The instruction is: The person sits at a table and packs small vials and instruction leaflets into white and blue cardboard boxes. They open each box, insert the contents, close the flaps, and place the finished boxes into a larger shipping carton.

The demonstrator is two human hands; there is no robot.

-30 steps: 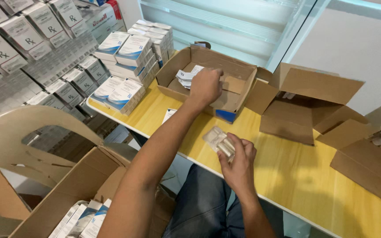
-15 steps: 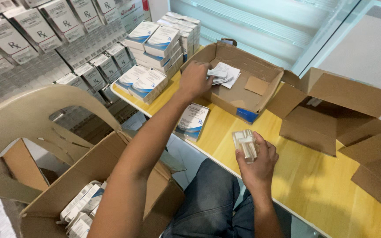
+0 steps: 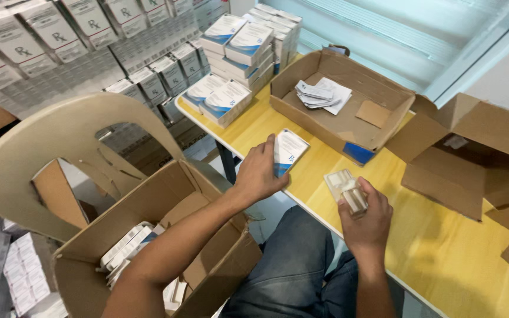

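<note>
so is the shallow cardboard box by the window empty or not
Not empty. The open shallow cardboard box holds a few folded white leaflets and a loose cardboard scrap; most of its floor is bare.

Yellow tabletop [image 3: 443, 247], wood-grain finish, runs diagonally across the view. Beyond its far edge, a pale blue-green slatted surface [image 3: 407, 35], brightly lit; a white wall [image 3: 505, 73] to the right of it. Beige plastic chair [image 3: 60, 153] stands left of the table, its curved backrest with cut-outs. Behind the chair, rows of white cartons [image 3: 60, 35] stacked close together. Light even, daylight-like, no hard shadows.
</note>
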